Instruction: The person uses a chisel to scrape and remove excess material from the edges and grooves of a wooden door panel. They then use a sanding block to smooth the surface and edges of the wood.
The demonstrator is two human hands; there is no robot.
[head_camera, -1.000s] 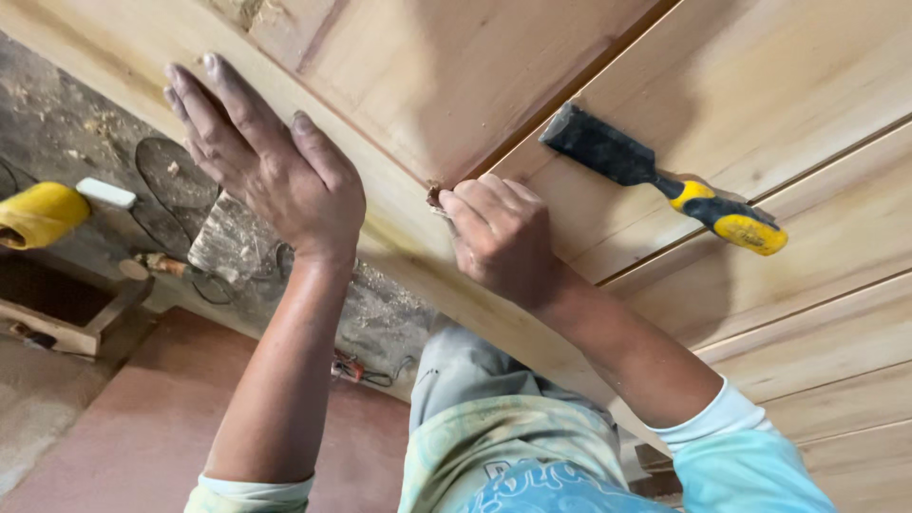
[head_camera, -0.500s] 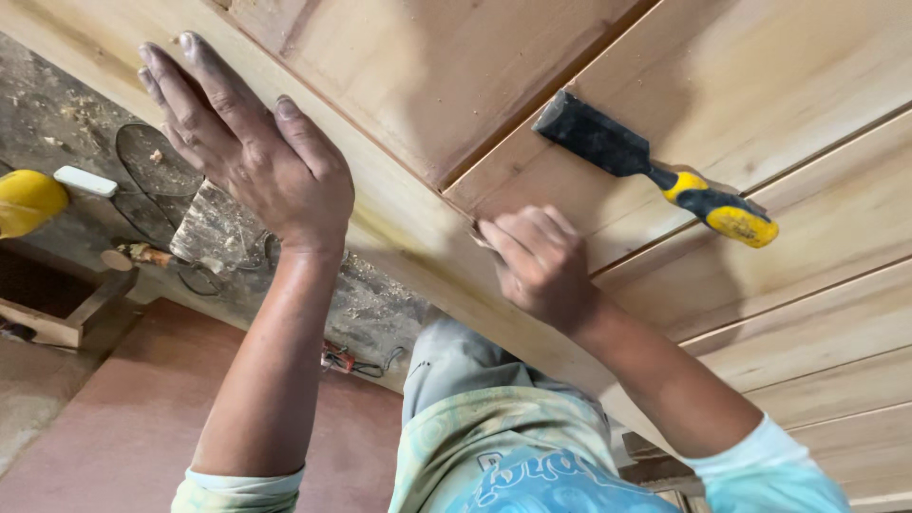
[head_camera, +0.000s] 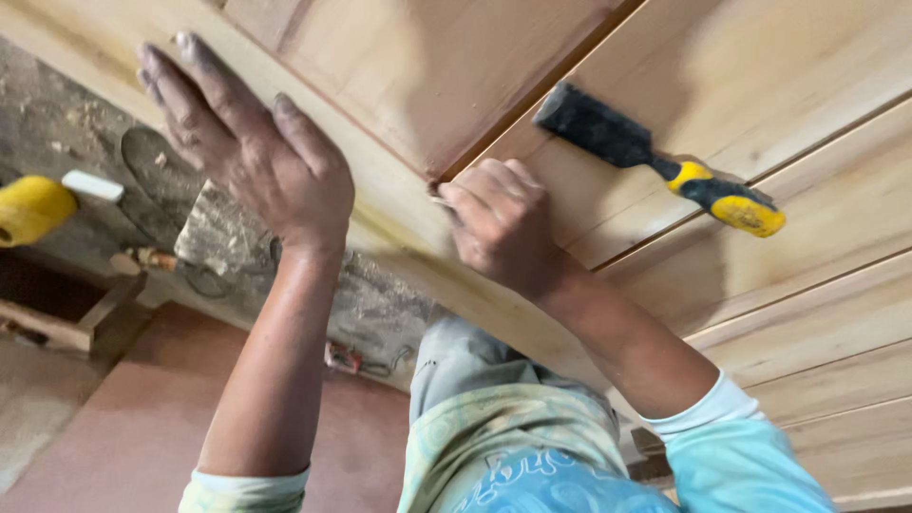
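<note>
My left hand [head_camera: 256, 161] lies flat and spread on the pale wooden frame rail [head_camera: 389, 204] of a panelled door lying in front of me. My right hand [head_camera: 503, 228] is curled, its fingertips pinched at the corner where the raised centre panel [head_camera: 427, 66] meets the groove. A small pale piece [head_camera: 440, 200] shows at those fingertips; it is too small to identify. A chisel [head_camera: 655, 157] with a black blade end and a yellow-and-black handle rests on the wood just beyond my right hand, untouched.
More grooved wooden boards [head_camera: 817, 313] run to the right. Under the door's left edge is a rough grey surface [head_camera: 66, 133] with a yellow object [head_camera: 33, 207] and a wooden block [head_camera: 66, 328]. A reddish floor [head_camera: 142, 418] lies below.
My right hand slid down-right along the groove, then came back up to the panel corner. My left hand stayed flat on the rail. The chisel has not moved.
</note>
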